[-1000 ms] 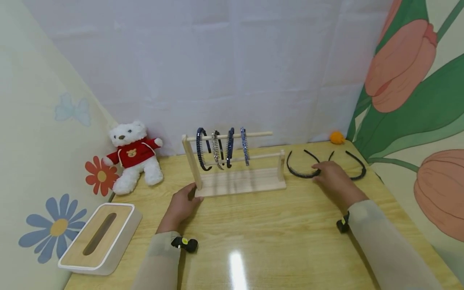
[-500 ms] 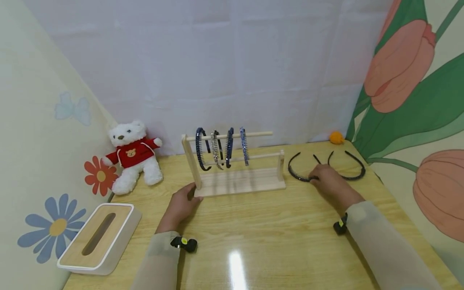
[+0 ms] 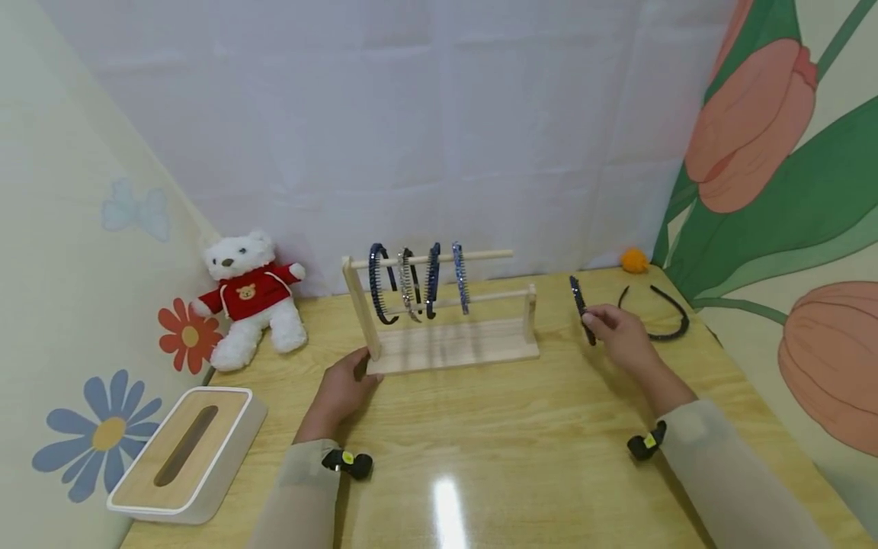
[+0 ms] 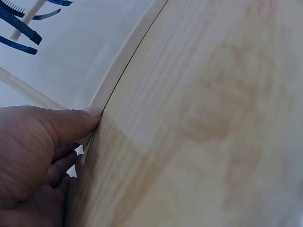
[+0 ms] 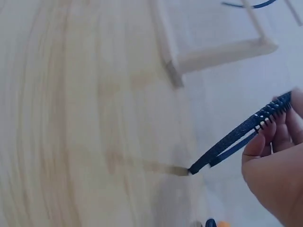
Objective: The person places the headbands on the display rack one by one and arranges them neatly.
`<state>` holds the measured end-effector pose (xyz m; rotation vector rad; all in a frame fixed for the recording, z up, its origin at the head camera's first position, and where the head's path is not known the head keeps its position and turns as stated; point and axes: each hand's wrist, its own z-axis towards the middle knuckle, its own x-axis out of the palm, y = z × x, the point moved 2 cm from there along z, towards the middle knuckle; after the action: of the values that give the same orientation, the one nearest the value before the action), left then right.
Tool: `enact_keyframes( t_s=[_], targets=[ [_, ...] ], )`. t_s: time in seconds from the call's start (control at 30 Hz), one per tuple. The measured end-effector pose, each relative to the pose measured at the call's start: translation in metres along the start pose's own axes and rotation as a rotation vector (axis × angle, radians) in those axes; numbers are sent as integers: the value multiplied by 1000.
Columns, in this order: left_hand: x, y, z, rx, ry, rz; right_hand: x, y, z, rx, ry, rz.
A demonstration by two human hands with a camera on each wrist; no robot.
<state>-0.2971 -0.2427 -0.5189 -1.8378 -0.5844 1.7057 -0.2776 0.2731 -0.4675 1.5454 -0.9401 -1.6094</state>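
Observation:
My right hand (image 3: 623, 335) pinches a dark, glittery toothed headband (image 3: 577, 293), held edge-on above the table to the right of the rack. In the right wrist view, thumb and fingers hold this headband (image 5: 236, 135) by its toothed curve, its ends pointing away. My left hand (image 3: 341, 387) grips the left end of the wooden headband rack (image 3: 480, 347); the left wrist view has the thumb on the base edge (image 4: 124, 56). From the upper bar hang a black headband (image 3: 375, 282), a silver one (image 3: 405, 286), a navy one (image 3: 433, 278) and a light blue sequined one (image 3: 459, 274).
Another black headband (image 3: 680, 324) lies on the table beyond my right hand, near an orange object (image 3: 634, 260). A white teddy bear in a red sweater (image 3: 255, 293) sits at the back left. A tissue box (image 3: 226, 465) stands at front left.
My right hand has lifted the headband off the table and turned it from lying flat to edge-on, shifting slightly left. The left hand stays at the rack's base.

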Motion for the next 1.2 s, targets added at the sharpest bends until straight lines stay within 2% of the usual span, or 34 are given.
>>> enact_keyframes(
  t_s=[0.07, 0.27, 0.4, 0.63, 0.83, 1.03, 1.2],
  targets=[
    [0, 1, 1, 5, -2, -4, 0, 3, -3, 46, -9, 133],
    [0, 0, 1, 6, 1, 2, 0, 11, -8, 111, -28, 666],
    [1, -1, 0, -3, 3, 1, -2, 20, -9, 112, -63, 845],
    [-1, -2, -2, 12, -4, 9, -9, 54, -5, 14, -118, 974],
    [-3, -1, -3, 13, -13, -3, -12, 93, 8, -64, -129, 1102],
    [-3, -2, -3, 14, -9, -8, -3, 126, 15, -112, -120, 1169],
    [-2, -3, -2, 7, -4, -8, 11, 138, 17, -122, -98, 1189]
  ],
)
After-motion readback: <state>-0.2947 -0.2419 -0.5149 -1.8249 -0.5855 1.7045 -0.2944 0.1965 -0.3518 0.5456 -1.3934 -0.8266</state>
